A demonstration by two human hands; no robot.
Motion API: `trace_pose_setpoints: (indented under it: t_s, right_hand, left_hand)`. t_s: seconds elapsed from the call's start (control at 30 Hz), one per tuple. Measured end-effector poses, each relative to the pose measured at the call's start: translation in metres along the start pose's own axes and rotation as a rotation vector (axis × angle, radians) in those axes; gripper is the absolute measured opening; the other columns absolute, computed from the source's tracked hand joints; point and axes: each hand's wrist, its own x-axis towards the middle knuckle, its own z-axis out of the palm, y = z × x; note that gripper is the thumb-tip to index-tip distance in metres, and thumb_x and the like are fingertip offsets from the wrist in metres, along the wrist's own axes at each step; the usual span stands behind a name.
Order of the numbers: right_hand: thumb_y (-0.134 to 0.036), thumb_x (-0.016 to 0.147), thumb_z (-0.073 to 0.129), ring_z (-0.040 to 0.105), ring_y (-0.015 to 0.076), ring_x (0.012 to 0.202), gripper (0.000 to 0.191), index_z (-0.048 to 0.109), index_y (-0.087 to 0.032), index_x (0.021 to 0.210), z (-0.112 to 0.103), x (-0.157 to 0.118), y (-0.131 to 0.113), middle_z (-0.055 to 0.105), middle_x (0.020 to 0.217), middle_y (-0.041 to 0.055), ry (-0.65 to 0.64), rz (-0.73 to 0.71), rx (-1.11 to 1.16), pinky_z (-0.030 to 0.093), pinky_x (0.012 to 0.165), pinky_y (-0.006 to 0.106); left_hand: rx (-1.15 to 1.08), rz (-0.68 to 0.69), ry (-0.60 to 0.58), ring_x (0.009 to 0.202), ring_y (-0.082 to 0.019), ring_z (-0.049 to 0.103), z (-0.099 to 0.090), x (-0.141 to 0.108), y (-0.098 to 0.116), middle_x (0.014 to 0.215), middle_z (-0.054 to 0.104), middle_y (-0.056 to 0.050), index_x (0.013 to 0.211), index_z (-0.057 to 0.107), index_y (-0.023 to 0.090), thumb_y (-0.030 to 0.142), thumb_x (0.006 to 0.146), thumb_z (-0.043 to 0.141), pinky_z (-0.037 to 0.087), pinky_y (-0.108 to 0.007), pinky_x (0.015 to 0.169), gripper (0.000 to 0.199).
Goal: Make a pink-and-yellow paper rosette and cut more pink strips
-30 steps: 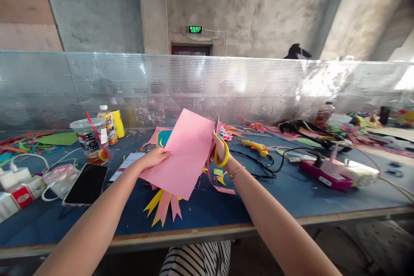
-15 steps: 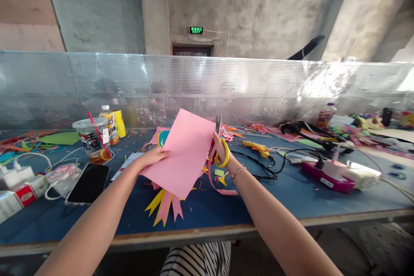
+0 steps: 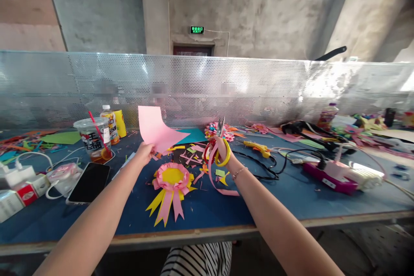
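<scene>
A bent sheet of pink paper (image 3: 155, 127) is pinched by its lower edge in my left hand (image 3: 145, 153), raised above the table. My right hand (image 3: 223, 148) grips scissors with yellow handles (image 3: 224, 158), their blades pointing up and away. A long pink paper strip (image 3: 211, 174) hangs from that same hand and curls onto the table. Between my arms lies a paper rosette (image 3: 172, 179), pink around a yellow middle, with pink and yellow notched tails. Paper scraps (image 3: 190, 155) and a teal sheet (image 3: 194, 135) lie beyond it.
To the left stand a plastic drink cup (image 3: 93, 138), a bottle (image 3: 109, 125) and a phone (image 3: 89, 183). Rightward are a yellow utility knife (image 3: 258, 148), black cables and a magenta power strip (image 3: 333, 177). A perforated metal screen (image 3: 258, 90) runs along the back.
My left hand has moved the pink sheet left and away from my right hand, uncovering the rosette and scraps. My right hand stays nearly in place with the scissors.
</scene>
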Motion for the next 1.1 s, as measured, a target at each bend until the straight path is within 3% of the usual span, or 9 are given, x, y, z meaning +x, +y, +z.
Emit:
trace_pose_setpoints:
  t_s: [0.1, 0.2, 0.3, 0.37, 0.43, 0.53, 0.67, 0.93, 1.1]
  right_hand:
    - [-0.039, 0.074, 0.048, 0.044, 0.0091, 0.038, 0.022, 0.052, -0.018, 0.073, 0.001, 0.0, 0.0, 0.048, 0.045, -0.0036, 0.014, 0.0, 0.037, 0.035, 0.038, 0.022]
    - [-0.035, 0.074, 0.045, 0.045, 0.0098, 0.039, 0.017, 0.051, -0.018, 0.074, 0.002, 0.0, 0.001, 0.049, 0.046, -0.0034, 0.015, -0.001, 0.081, 0.036, 0.038, 0.022]
    - [-0.034, 0.073, 0.048, 0.045, 0.0097, 0.04, 0.015, 0.051, -0.019, 0.074, 0.004, 0.001, 0.0, 0.048, 0.048, -0.0042, -0.015, -0.016, 0.143, 0.036, 0.038, 0.022]
    - [-0.035, 0.072, 0.051, 0.045, 0.009, 0.04, 0.015, 0.05, -0.02, 0.074, 0.007, 0.0, -0.002, 0.047, 0.049, -0.005, -0.046, -0.041, 0.2, 0.036, 0.039, 0.022]
    - [-0.038, 0.072, 0.052, 0.045, 0.0084, 0.041, 0.018, 0.049, -0.021, 0.074, 0.011, -0.003, -0.004, 0.047, 0.051, -0.0056, -0.081, -0.086, 0.262, 0.037, 0.04, 0.022]
    - [-0.047, 0.073, 0.053, 0.046, 0.0085, 0.044, 0.025, 0.05, -0.023, 0.08, 0.021, -0.011, -0.008, 0.049, 0.055, -0.0057, -0.139, -0.176, 0.33, 0.04, 0.044, 0.022]
    - [-0.052, 0.073, 0.052, 0.047, 0.0089, 0.047, 0.03, 0.05, -0.023, 0.083, 0.034, -0.021, -0.01, 0.049, 0.057, -0.0051, -0.17, -0.289, 0.381, 0.042, 0.047, 0.023]
    - [-0.055, 0.072, 0.055, 0.048, 0.0101, 0.051, 0.032, 0.048, -0.025, 0.082, 0.039, -0.025, -0.01, 0.051, 0.062, -0.004, -0.15, -0.379, 0.43, 0.042, 0.047, 0.023]
    - [-0.059, 0.071, 0.053, 0.046, 0.0101, 0.048, 0.036, 0.048, -0.024, 0.08, 0.037, -0.025, -0.012, 0.05, 0.06, -0.0036, -0.164, -0.335, 0.396, 0.04, 0.045, 0.023]
  left_hand:
    - [-0.25, -0.063, 0.155, 0.057, -0.01, 0.056, 0.004, -0.001, 0.0, 0.062, 0.056, -0.002, 0.077, 0.046, 0.014, 0.017, 0.077, 0.048, 0.047, -0.022, 0.055, 0.004]
    - [-0.474, -0.167, 0.138, 0.066, -0.014, 0.061, 0.008, -0.007, 0.003, 0.071, 0.06, -0.005, 0.08, 0.048, 0.014, 0.015, 0.074, 0.053, 0.051, -0.028, 0.063, 0.008]
    - [-0.151, -0.129, 0.16, 0.084, -0.023, 0.061, 0.011, -0.011, 0.007, 0.08, 0.063, -0.008, 0.08, 0.054, 0.014, 0.018, 0.07, 0.058, 0.05, -0.035, 0.072, 0.012]
    - [0.169, 0.029, 0.289, 0.102, -0.029, 0.055, 0.013, -0.012, 0.012, 0.092, 0.063, -0.012, 0.081, 0.057, 0.013, 0.018, 0.066, 0.061, 0.044, -0.04, 0.086, 0.016]
    - [0.327, 0.231, 0.352, 0.115, -0.03, 0.046, 0.019, -0.016, 0.02, 0.108, 0.06, -0.014, 0.092, 0.059, 0.013, 0.019, 0.067, 0.061, 0.034, -0.042, 0.098, 0.026]
    - [0.246, 0.412, 0.181, 0.114, -0.024, 0.048, 0.036, -0.031, 0.037, 0.119, 0.056, -0.012, 0.108, 0.055, 0.014, 0.03, 0.076, 0.054, 0.032, -0.039, 0.101, 0.036]
    - [0.134, 0.488, -0.038, 0.117, -0.022, 0.046, 0.063, -0.057, 0.056, 0.123, 0.053, -0.011, 0.111, 0.053, 0.017, 0.038, 0.079, 0.052, 0.033, -0.036, 0.1, 0.039]
    - [-0.189, 0.336, -0.375, 0.097, -0.021, 0.059, 0.084, -0.064, 0.051, 0.099, 0.062, -0.012, 0.102, 0.047, 0.016, 0.039, 0.073, 0.062, 0.045, -0.036, 0.083, 0.04]
    - [-0.268, 0.32, -0.435, 0.091, -0.018, 0.058, 0.082, -0.066, 0.059, 0.094, 0.061, -0.009, 0.095, 0.052, 0.015, 0.035, 0.07, 0.066, 0.044, -0.032, 0.079, 0.036]
